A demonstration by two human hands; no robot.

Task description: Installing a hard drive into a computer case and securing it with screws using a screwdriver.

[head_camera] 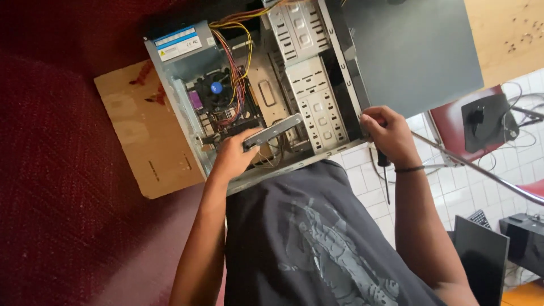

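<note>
Left hand [232, 156] grips a grey drive [273, 131] inside the open case [317, 107], near the wires [238, 85]; it could snag them. Right hand [388, 133] clasps the case edge, screwdriver [385, 175] dangling, might drop

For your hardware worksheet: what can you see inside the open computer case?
Inside the computer case: power supply, coloured wires, fan, drive bays. The left hand covers what lies beneath it.

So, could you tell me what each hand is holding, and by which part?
The left hand grips a flat grey drive by its near end, inside the open computer case. The right hand holds a screwdriver against the case's edge; the exact grip is hidden.
</note>
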